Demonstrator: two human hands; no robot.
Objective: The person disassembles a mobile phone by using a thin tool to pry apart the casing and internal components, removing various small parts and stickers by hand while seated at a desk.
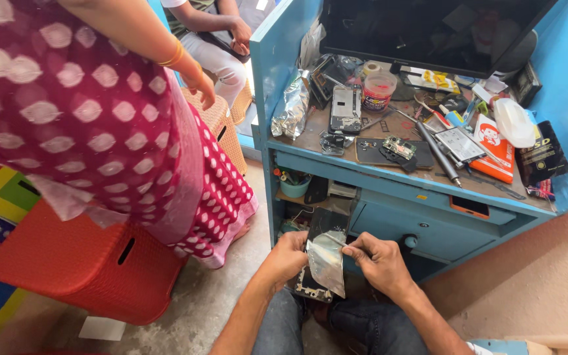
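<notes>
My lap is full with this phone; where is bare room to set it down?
Desk top: crowded throughout, bare only at its front-left corner, between foil bag and dark mat. Concrete floor between orange stool and left hand is free.

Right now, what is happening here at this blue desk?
A seated person holds an opened phone over the lap. The left hand grips its edge, while the right hand pushes a thin tool under the silvery sheet on it. Another person in a pink dotted dress stands beside the cluttered blue desk.
</notes>
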